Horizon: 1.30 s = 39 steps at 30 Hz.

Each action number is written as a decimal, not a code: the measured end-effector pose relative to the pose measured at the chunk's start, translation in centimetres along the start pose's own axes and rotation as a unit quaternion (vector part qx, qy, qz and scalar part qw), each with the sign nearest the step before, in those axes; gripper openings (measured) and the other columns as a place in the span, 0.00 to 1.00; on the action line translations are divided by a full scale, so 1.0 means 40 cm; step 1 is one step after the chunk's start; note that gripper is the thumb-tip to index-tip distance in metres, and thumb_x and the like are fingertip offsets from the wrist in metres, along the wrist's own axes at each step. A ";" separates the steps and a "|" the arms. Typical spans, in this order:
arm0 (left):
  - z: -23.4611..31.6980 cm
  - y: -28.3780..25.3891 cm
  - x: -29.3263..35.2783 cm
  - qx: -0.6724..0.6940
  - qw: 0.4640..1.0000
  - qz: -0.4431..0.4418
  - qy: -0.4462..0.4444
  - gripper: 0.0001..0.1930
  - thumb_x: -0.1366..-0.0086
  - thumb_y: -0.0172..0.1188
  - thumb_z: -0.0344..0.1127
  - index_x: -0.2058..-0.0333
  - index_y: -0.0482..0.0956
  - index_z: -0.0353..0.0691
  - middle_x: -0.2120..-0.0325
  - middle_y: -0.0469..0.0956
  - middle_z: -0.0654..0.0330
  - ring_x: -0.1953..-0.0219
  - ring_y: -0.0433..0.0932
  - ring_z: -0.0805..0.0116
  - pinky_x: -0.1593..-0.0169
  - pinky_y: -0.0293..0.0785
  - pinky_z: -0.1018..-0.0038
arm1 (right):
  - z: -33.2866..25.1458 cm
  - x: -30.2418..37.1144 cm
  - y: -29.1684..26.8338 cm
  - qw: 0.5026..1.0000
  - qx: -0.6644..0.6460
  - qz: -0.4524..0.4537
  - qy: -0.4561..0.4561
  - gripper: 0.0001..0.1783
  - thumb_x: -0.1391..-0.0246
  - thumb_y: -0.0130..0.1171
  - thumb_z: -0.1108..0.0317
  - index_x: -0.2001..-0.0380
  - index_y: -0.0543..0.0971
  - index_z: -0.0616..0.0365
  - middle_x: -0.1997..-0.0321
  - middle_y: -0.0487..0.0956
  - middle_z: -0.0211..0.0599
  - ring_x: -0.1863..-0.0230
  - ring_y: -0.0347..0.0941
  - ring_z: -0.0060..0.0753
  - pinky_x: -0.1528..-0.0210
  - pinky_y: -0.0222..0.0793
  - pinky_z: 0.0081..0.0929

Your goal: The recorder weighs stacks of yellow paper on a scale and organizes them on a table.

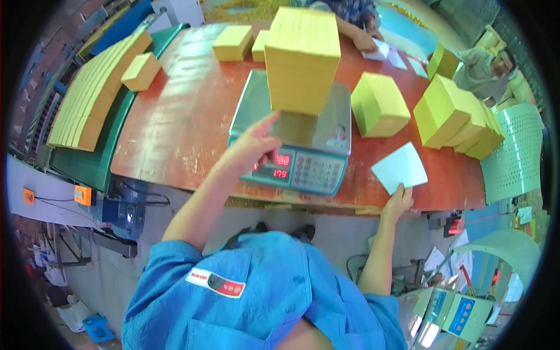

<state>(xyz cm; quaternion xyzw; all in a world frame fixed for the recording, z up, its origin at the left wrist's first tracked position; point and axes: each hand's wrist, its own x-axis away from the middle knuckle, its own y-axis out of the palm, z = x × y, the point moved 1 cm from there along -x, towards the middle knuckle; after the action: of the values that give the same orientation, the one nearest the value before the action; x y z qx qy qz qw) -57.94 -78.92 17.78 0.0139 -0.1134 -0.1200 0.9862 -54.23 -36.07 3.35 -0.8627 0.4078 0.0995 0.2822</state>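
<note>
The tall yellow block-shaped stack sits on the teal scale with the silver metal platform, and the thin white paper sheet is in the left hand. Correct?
Wrong hand: the head view shows the thin white paper sheet in the right hand. The tall yellow block-shaped stack does sit on the teal scale with the silver metal platform.

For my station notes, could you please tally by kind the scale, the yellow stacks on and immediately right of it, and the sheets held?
Scale: 1
Tall yellow stack, shorter yellow stack: 2
White sheet, in the right hand: 1
Total: 4
</note>
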 end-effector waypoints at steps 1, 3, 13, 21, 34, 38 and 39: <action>0.006 -0.007 0.019 0.016 1.000 -0.002 0.010 0.39 0.40 0.53 0.27 0.30 0.48 0.39 0.84 0.72 0.64 0.84 0.66 0.80 0.80 0.59 0.83 | -0.002 0.002 0.006 0.999 -0.008 0.015 -0.036 0.14 0.41 0.50 0.73 0.56 0.77 0.72 0.74 0.75 0.34 0.74 0.62 0.23 0.70 0.63 0.30; 0.002 -0.042 0.076 0.013 1.000 0.022 0.003 0.38 0.39 0.53 0.27 0.31 0.50 0.39 0.84 0.72 0.64 0.84 0.67 0.80 0.80 0.60 0.83 | -0.008 0.005 -0.001 0.999 -0.033 -0.017 -0.004 0.15 0.40 0.50 0.71 0.53 0.77 0.68 0.68 0.78 0.42 0.67 0.65 0.32 0.61 0.62 0.34; -0.431 -0.498 0.286 -0.629 0.618 0.444 0.155 0.23 0.36 0.51 0.37 0.42 0.73 0.40 0.46 0.75 0.53 0.47 0.72 0.51 0.42 0.65 0.60 | -0.064 0.015 0.005 0.997 -0.076 0.008 -0.017 0.14 0.41 0.49 0.75 0.56 0.77 0.71 0.68 0.81 0.41 0.70 0.71 0.28 0.64 0.66 0.31; -0.451 -0.504 0.276 -0.628 0.627 0.450 0.103 0.23 0.36 0.48 0.40 0.43 0.74 0.43 0.41 0.70 0.55 0.40 0.67 0.55 0.37 0.58 0.60 | -0.084 0.023 0.016 0.994 -0.104 0.015 -0.011 0.13 0.40 0.48 0.76 0.57 0.77 0.73 0.64 0.81 0.39 0.67 0.71 0.26 0.63 0.67 0.28; -0.451 -0.498 0.295 -0.617 0.644 0.443 0.089 0.24 0.36 0.49 0.40 0.42 0.73 0.41 0.40 0.69 0.53 0.38 0.64 0.53 0.35 0.56 0.59 | 0.010 0.010 -0.017 0.999 -0.048 0.019 0.012 0.14 0.39 0.49 0.71 0.54 0.78 0.65 0.63 0.78 0.46 0.60 0.66 0.36 0.54 0.62 0.34; -0.459 -0.502 0.287 -0.626 0.645 0.433 0.074 0.24 0.35 0.49 0.39 0.41 0.72 0.42 0.39 0.68 0.53 0.37 0.64 0.53 0.35 0.55 0.58 | -0.063 0.024 -0.033 0.971 -0.231 0.006 0.059 0.13 0.37 0.46 0.75 0.54 0.76 0.71 0.58 0.77 0.33 0.60 0.69 0.23 0.57 0.67 0.26; -0.460 -0.503 0.280 -0.630 0.642 0.430 0.072 0.23 0.35 0.49 0.38 0.41 0.72 0.43 0.39 0.68 0.53 0.38 0.65 0.53 0.35 0.56 0.58 | -0.098 0.025 -0.036 0.974 -0.222 0.015 0.025 0.14 0.37 0.47 0.75 0.53 0.76 0.71 0.58 0.77 0.33 0.59 0.70 0.23 0.55 0.67 0.26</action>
<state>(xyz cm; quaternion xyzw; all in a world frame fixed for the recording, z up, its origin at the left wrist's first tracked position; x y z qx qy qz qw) -47.86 -101.13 1.22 -0.6529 0.0680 0.2763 0.7020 -52.71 -38.19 6.75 -0.8998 0.3955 0.1701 0.0713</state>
